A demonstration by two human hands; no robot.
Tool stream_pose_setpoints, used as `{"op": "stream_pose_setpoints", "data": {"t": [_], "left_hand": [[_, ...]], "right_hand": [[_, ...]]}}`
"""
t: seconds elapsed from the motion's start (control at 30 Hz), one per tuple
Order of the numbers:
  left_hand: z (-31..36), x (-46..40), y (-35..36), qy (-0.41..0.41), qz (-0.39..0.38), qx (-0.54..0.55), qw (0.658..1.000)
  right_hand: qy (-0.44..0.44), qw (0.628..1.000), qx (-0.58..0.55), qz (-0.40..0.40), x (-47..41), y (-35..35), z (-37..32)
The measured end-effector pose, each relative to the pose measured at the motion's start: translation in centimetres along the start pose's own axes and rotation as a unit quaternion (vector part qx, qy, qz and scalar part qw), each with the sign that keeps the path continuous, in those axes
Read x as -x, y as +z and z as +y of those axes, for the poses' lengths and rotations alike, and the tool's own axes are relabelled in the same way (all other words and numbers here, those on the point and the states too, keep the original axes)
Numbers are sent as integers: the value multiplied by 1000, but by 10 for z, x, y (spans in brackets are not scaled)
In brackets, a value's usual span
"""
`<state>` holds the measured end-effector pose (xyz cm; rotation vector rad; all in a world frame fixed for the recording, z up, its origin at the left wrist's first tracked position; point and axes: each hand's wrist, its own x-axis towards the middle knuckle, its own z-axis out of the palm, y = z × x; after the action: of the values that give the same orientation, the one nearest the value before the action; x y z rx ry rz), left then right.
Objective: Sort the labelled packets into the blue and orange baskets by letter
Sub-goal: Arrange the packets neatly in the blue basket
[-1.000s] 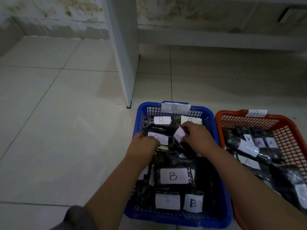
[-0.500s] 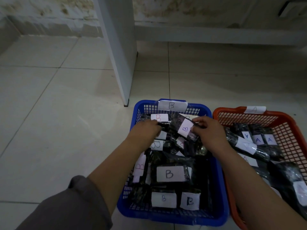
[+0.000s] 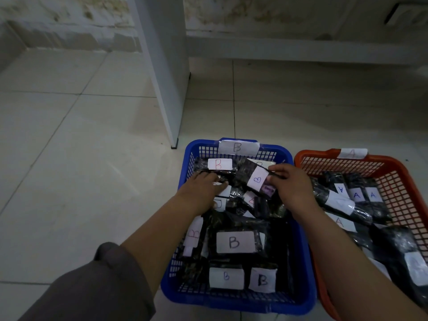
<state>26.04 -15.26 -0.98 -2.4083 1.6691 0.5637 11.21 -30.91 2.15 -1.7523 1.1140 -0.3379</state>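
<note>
The blue basket (image 3: pixel 303 262), tagged B on its far rim, holds several black packets with white B labels. Beside it on the right, the orange basket (image 3: pixel 393 172), tagged A, holds several black packets labelled A. My right hand (image 3: pixel 293 186) pinches a black packet with a B label (image 3: pixel 256 179), tilted above the far half of the blue basket. My left hand (image 3: pixel 203 188) rests palm down with fingers curled on the packets at the blue basket's far left; whether it grips one is hidden.
Both baskets stand on a pale tiled floor. A white post (image 3: pixel 166 72) meets the floor just beyond the blue basket's far left corner. A stained wall and a low ledge (image 3: pixel 301 47) run along the back.
My right hand has lifted the B-labelled packet up and toward the far end of the blue basket. My left hand slid farther back over the packets. The view has shifted slightly.
</note>
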Motion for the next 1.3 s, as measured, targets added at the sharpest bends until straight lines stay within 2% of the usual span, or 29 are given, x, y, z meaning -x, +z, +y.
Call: {"op": "stream_pose_setpoints", "data": {"t": [0.1, 0.17, 0.27, 0.43, 0.53, 0.67, 0.73, 0.8, 0.9, 0.97, 1.03, 1.13, 1.2, 1.23, 1.3], "left_hand": [[3, -2, -4, -21, -71, 17, 997], [2, -2, -3, -30, -77, 38, 996], [0, 0, -3, -31, -35, 72, 996], [-2, 0, -11, -31, 46, 243, 969], [1, 2, -12, -30, 60, 211, 975], [10, -5, -10, -28, 34, 105, 993], [13, -3, -13, -34, 22, 88, 995], [13, 9, -15, -43, 34, 111, 992], [15, 39, -17, -69, 80, 203, 973], [22, 57, -20, -82, 123, 289, 946], [36, 72, -26, -96, 168, 401, 895], [62, 90, -38, -113, 205, 568, 789], [74, 96, -42, -143, 195, 667, 705], [79, 98, -46, -159, 178, 697, 676], [87, 96, -53, -180, 156, 711, 662]], "right_hand": [[18, 998, -49, 23, 2, -8, 1], [30, 995, -90, 40, 3, -16, 2], [24, 990, -129, 50, 8, -26, 4], [5, 992, -124, 34, 20, -29, 9], [6, 992, -124, 32, 24, -26, 10], [14, 992, -122, 29, 32, -21, 10], [18, 991, -131, 36, 37, -19, 9], [32, 987, -152, 36, 44, -18, 4], [69, 978, -198, 13, 58, -21, -6], [87, 972, -217, 5, 67, -22, -10], [97, 968, -230, -3, 78, -24, -16], [95, 968, -233, -21, 90, -27, -26], [96, 964, -249, -23, 95, -26, -33], [97, 962, -254, -29, 96, -23, -36], [96, 964, -243, -55, 99, -13, -39]]}}
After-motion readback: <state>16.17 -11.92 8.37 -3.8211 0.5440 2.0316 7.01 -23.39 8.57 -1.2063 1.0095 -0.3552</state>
